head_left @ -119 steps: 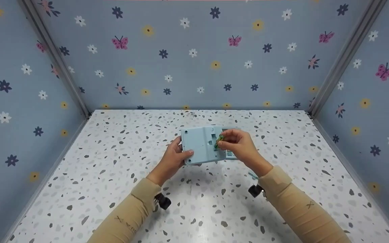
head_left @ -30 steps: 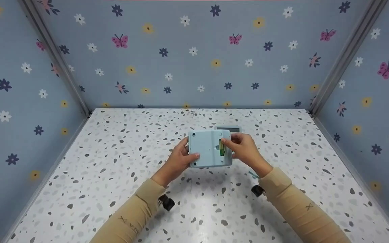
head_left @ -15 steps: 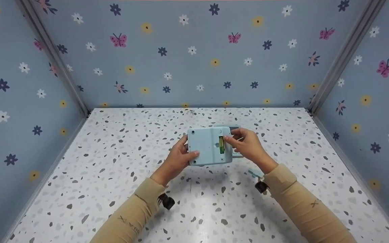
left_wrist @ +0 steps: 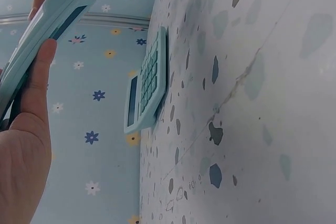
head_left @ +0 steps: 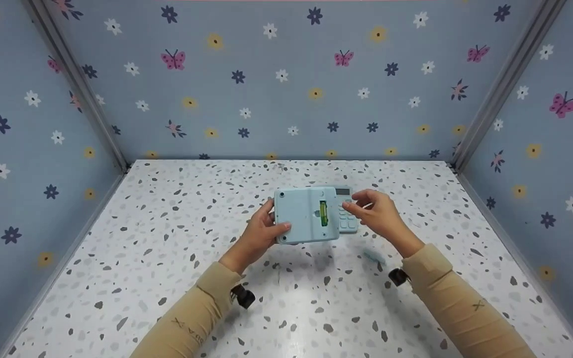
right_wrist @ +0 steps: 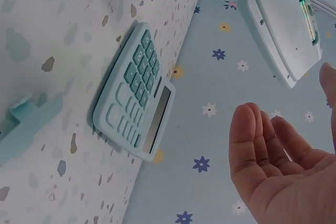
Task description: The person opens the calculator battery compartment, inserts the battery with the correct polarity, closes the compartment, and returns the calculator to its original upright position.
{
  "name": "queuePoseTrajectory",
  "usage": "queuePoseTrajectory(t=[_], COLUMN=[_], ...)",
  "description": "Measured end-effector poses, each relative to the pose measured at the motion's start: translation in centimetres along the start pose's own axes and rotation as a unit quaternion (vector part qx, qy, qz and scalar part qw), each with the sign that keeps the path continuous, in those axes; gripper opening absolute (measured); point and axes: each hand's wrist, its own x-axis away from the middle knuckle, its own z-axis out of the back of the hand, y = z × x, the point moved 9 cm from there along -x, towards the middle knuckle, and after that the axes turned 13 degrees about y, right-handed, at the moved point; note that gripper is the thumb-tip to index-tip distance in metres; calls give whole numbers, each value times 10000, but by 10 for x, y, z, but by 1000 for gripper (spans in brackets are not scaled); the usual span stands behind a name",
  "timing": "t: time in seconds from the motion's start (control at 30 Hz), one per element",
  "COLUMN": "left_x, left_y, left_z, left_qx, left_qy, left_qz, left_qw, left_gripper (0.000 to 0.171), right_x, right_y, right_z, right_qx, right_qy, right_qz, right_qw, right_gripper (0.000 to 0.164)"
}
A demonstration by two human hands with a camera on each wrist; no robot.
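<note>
My left hand (head_left: pixel 259 233) grips a light blue calculator (head_left: pixel 294 216) by its left end, thumb on the back. The calculator is held above the table with its back facing up. In its uncovered compartment lies a green battery (head_left: pixel 323 214), also visible as a green battery (right_wrist: pixel 308 20) in the right wrist view. My right hand (head_left: pixel 381 214) is just right of the calculator, fingers loosely bent and holding nothing. In the right wrist view, a gap shows between the right hand (right_wrist: pixel 294 166) and the held calculator (right_wrist: pixel 283 24).
A second light blue calculator (head_left: pixel 348 223) lies face up on the speckled white table (head_left: pixel 192 199), partly hidden behind the held one. A small teal battery cover (head_left: pixel 374 256) lies near my right wrist. Flowered walls (head_left: pixel 266 74) enclose the table's back and sides.
Earlier my right hand pinched the green battery beside the compartment, then pressed it in. Now the battery sits inside and the right hand has drawn away to the right. The left hand keeps its grip.
</note>
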Motion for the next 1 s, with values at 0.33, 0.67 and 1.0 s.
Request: queuePoseTrajectory(t=[0.33,0.67,1.0], left_x=[-2,-2,-3], left_y=[-1,-1,-1], left_z=[4,5,6], left_qx=[-27,0,-40], left_qy=[115,112,119], left_qz=[39,52,78], left_qw=[9999,9999,9999], left_gripper=[82,83,83], right_x=[1,8,16], right_y=[13,32,46], right_z=[17,27,29], right_qx=[343,608,937], right_qy=[113,48,-201], right_qz=[-52,-47,-30], right_qw=[9993,9981,9954], right_gripper=[54,56,56])
